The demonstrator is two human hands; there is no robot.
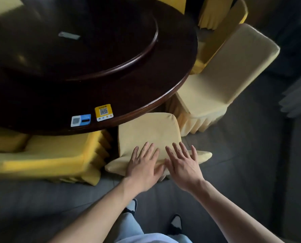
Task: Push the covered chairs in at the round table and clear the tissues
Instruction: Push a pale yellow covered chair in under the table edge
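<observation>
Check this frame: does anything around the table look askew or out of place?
The bright yellow chair at left sits skewed, side-on to the round table. The pale chair at right stands pulled out. Both hands, left hand and right hand, press the near pale chair.

Person's going bare-armed here, no sleeves showing on either forearm, no watch or rings on the left hand [142, 163] or the right hand [183, 165]. They're wearing light blue-grey trousers [128, 223] and dark shoes with pale toe panels [176, 223]. A bit of pale, whitish top [146, 238] is peeking in at the bottom edge.
</observation>
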